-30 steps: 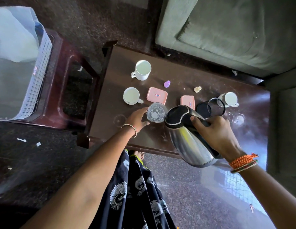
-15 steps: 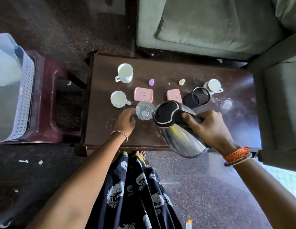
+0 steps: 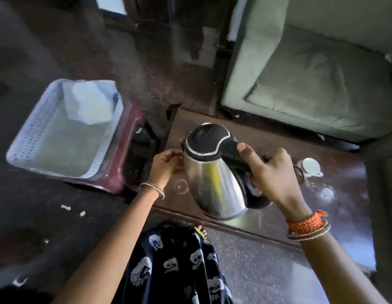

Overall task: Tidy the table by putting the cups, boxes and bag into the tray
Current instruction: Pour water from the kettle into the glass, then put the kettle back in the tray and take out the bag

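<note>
right hand [image 3: 269, 172] grips kettle [image 3: 212, 172] | left hand [image 3: 164, 165] beside | tray [image 3: 22, 148] left

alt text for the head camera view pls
A person's right hand holds a steel kettle by its black handle above a dark wooden table, while the left hand reaches beside it. A white tray sits to the left, a white cup right.

A single wide-angle view from the person's head looks steeply down and forward, close over the dark brown wooden counter [image 3: 278, 148]. The steel kettle with its black lid [image 3: 214, 172] fills the centre, near the lens. The white perforated plastic tray [image 3: 22, 150] lies left, the grey-green cushioned sofa [image 3: 311, 69] upper right.
</note>
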`<act>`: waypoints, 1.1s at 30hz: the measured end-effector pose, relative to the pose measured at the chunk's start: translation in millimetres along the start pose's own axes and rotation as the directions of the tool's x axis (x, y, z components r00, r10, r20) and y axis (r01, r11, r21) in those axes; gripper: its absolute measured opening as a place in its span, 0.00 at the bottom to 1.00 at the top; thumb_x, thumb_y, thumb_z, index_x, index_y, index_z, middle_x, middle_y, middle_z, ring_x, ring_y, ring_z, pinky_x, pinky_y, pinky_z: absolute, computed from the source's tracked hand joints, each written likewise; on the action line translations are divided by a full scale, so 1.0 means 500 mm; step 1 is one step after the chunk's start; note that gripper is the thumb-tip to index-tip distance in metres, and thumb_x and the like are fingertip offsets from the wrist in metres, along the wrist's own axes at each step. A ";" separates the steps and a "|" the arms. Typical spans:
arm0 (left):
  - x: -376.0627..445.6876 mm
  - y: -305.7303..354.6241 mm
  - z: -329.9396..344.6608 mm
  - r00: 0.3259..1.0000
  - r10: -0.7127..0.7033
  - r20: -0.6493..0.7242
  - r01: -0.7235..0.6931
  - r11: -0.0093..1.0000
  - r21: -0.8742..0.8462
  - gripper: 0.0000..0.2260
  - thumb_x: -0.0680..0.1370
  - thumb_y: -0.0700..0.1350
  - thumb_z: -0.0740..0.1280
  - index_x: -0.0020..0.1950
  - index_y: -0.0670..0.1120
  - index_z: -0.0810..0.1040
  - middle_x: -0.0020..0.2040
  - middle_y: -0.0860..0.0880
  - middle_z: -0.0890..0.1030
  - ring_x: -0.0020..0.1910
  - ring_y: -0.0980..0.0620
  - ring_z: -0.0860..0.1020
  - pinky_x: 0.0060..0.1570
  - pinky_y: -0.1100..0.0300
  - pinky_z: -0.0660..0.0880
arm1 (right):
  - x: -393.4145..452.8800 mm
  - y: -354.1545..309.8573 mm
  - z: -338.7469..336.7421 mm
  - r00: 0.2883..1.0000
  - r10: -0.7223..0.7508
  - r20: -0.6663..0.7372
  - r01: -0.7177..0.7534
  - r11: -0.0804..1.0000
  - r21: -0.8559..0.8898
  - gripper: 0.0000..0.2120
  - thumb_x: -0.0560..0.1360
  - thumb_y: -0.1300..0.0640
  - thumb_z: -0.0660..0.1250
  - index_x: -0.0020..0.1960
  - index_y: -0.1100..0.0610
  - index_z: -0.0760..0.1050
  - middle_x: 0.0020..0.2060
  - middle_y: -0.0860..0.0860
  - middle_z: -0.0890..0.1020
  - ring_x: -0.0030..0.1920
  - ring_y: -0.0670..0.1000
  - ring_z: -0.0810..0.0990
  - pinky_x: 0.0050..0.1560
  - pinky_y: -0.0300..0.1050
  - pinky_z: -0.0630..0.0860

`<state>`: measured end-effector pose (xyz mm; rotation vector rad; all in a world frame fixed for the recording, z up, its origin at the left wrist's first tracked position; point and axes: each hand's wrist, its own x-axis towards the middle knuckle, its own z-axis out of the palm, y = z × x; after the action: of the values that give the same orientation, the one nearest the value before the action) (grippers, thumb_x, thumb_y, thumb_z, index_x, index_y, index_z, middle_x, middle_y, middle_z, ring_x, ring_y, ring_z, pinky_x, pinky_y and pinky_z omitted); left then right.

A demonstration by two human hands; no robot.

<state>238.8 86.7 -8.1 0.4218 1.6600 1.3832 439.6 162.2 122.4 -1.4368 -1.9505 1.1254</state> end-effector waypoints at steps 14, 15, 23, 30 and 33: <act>0.010 0.152 -0.472 0.935 0.171 -0.309 -0.204 0.976 -0.075 0.14 0.76 0.46 0.62 0.61 0.57 0.77 0.57 0.58 0.80 0.54 0.62 0.78 0.54 0.57 0.74 | 0.096 -0.243 0.496 0.994 -0.047 0.100 -0.007 0.877 0.481 0.28 0.74 0.48 0.67 0.21 0.61 0.62 0.14 0.43 0.66 0.16 0.39 0.64 0.19 0.27 0.62; 0.019 0.156 -0.505 0.927 0.177 -0.331 -0.211 0.975 -0.068 0.15 0.76 0.47 0.62 0.62 0.56 0.76 0.59 0.57 0.79 0.56 0.61 0.77 0.56 0.58 0.73 | 0.101 -0.262 0.535 0.992 -0.068 0.110 0.005 0.871 0.492 0.29 0.75 0.49 0.66 0.21 0.62 0.62 0.14 0.43 0.66 0.15 0.38 0.63 0.19 0.26 0.61; 0.115 0.163 -0.712 0.845 0.185 -0.501 -0.287 0.949 -0.133 0.16 0.74 0.46 0.59 0.61 0.51 0.76 0.62 0.50 0.78 0.67 0.50 0.73 0.67 0.53 0.66 | 0.117 -0.356 0.782 0.984 -0.088 0.152 -0.008 0.840 0.542 0.33 0.70 0.42 0.66 0.22 0.65 0.58 0.17 0.54 0.65 0.17 0.49 0.63 0.22 0.36 0.61; 0.163 0.117 -0.823 0.845 0.111 -0.524 -0.220 0.964 -0.152 0.16 0.77 0.35 0.56 0.61 0.45 0.75 0.64 0.38 0.76 0.56 0.52 0.73 0.57 0.54 0.69 | 0.097 -0.359 0.927 0.972 -0.139 0.190 0.033 0.879 0.475 0.28 0.71 0.42 0.65 0.19 0.55 0.61 0.16 0.50 0.65 0.19 0.48 0.62 0.24 0.36 0.61; 0.156 0.090 -0.849 0.860 0.074 -0.505 -0.182 0.969 -0.168 0.16 0.78 0.36 0.55 0.55 0.52 0.77 0.53 0.51 0.81 0.51 0.57 0.76 0.48 0.62 0.72 | 0.084 -0.338 0.951 0.960 -0.160 0.231 0.061 0.921 0.385 0.29 0.71 0.38 0.64 0.23 0.58 0.61 0.19 0.65 0.66 0.21 0.59 0.63 0.21 0.54 0.62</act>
<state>-154.7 -95.9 -16.0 0.0472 1.8862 1.8633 -29.3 20.9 -6.6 -1.0037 -1.8220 1.5961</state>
